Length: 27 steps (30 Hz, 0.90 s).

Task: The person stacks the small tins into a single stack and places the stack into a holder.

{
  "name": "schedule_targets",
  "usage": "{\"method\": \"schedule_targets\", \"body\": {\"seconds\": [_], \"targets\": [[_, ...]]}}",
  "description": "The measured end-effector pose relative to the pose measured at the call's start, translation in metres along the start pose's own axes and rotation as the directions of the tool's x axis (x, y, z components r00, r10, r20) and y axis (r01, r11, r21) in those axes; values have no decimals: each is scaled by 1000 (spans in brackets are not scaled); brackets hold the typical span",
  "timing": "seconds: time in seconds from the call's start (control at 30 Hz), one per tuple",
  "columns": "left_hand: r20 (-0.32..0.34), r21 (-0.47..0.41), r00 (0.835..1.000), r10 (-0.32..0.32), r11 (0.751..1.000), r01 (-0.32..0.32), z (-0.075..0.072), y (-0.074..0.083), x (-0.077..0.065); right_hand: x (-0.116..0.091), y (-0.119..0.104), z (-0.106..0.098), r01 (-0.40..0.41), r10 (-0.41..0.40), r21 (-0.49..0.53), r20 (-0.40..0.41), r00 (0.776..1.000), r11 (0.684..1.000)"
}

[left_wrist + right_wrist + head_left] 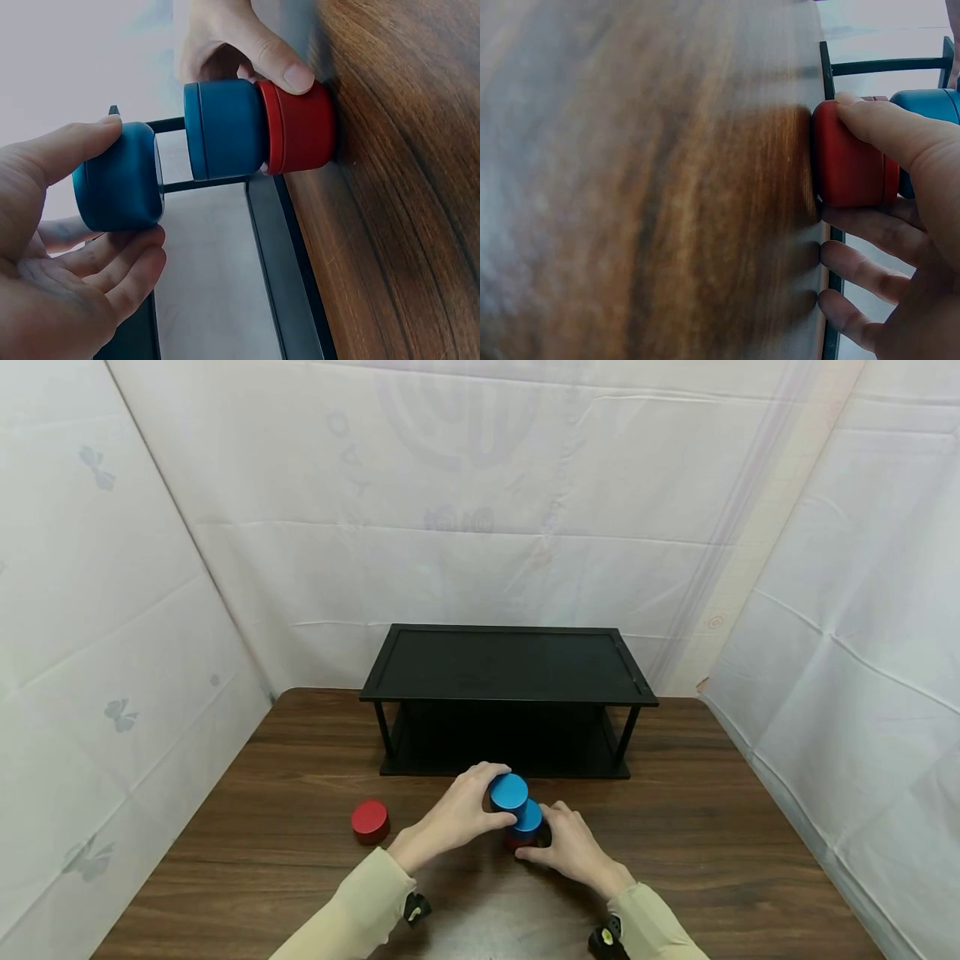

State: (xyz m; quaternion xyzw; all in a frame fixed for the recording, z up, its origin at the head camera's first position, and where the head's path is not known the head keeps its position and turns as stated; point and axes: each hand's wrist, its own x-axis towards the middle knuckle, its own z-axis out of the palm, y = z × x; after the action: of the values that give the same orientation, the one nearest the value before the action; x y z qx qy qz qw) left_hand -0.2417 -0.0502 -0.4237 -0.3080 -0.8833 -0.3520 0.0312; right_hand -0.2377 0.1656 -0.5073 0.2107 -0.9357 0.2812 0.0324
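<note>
My left hand (pixel 459 814) holds a small round blue tin (pixel 509 792) between thumb and fingers. That tin hangs just above a second blue tin (pixel 227 129), with a gap between them in the left wrist view. The second blue tin sits on a red tin (pixel 306 126), which stands on the wooden table. Low at this stack, my right hand (pixel 572 852) grips the red tin, thumb on one side and fingers on the other. In the right wrist view its thumb presses on the red tin's side.
Another red tin (pixel 370 822) stands on the table (pixel 262 827) to the left of my left forearm. Behind the hands is a black two-tier rack (pixel 510 662) with thin posts. White sheets (pixel 480 568) hang at the back and both sides.
</note>
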Motion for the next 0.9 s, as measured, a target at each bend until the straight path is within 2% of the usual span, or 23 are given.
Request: {"method": "schedule_targets", "body": {"seconds": [0.9], "targets": [[43,23,999,-18,1000,17,13,10,5,-1,1,1,19,-19,23,-12,1000,1000]]}}
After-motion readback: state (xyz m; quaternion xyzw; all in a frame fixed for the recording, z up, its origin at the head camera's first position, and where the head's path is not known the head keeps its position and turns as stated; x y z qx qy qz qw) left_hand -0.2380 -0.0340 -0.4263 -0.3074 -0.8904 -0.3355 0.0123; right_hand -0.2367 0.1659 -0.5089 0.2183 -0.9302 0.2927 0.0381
